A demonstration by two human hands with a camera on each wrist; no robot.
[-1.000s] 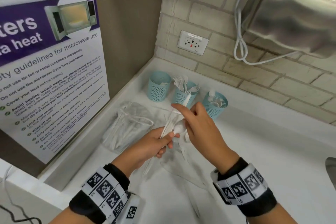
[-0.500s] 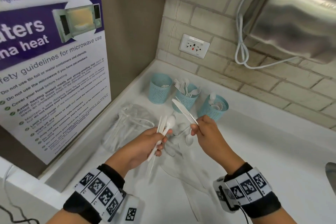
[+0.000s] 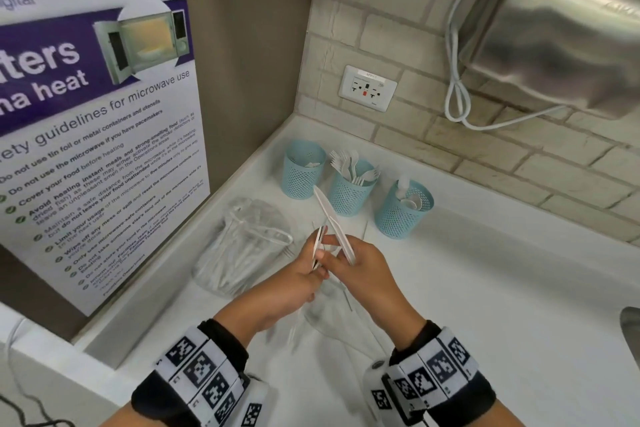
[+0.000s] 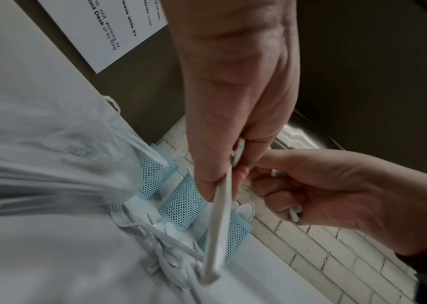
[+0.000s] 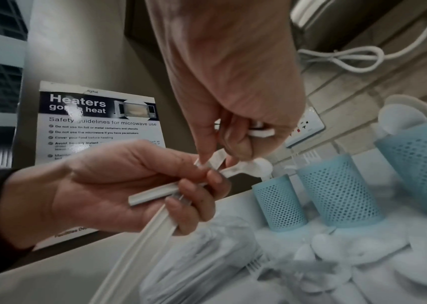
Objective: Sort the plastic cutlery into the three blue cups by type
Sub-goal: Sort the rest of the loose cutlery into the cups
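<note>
Though three blue cups beyond our hands already hold pieces, forks in the middle one, we judge sorting partly done: loose cutlery lies beneath the hands and a clear bag beside them holds more.

Head view: right hand pinches a knife, blade toward the cups; left hand touches it.

Left wrist view: our left grip clenches round a white handle.

Right wrist view: left fingers curl round several handles, including a spoon.
</note>
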